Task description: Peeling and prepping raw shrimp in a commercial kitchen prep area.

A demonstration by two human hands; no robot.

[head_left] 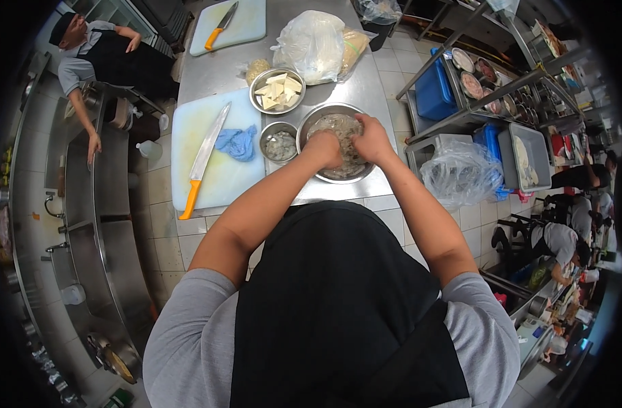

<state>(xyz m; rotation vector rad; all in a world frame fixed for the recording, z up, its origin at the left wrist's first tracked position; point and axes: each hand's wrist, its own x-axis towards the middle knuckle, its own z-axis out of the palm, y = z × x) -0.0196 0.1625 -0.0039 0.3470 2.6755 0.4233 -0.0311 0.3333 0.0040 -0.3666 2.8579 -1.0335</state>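
Observation:
A steel mixing bowl [333, 107] near the table's front edge holds greyish, wet pieces that look like raw shrimp. My left hand [326, 149] dips into it with curled fingers, their tips hidden among the pieces. At the bowl's right side my right hand [371, 140] is closed, thumb and fingers bent inward; what it grips is too small to make out. Just left of the bowl stands a smaller steel bowl [280, 143] with pale grey, shrimp-like pieces. Behind that, another steel bowl [277, 91] is filled with cream-coloured flat chunks.
A white cutting board [182, 139] on the left carries a yellow-handled knife [209, 153] and a crumpled blue cloth [237, 143]. Farther back lie a second board [248, 26] with another knife [222, 27] and a full plastic bag [312, 44]. A person [114, 54] stands far left beside sinks.

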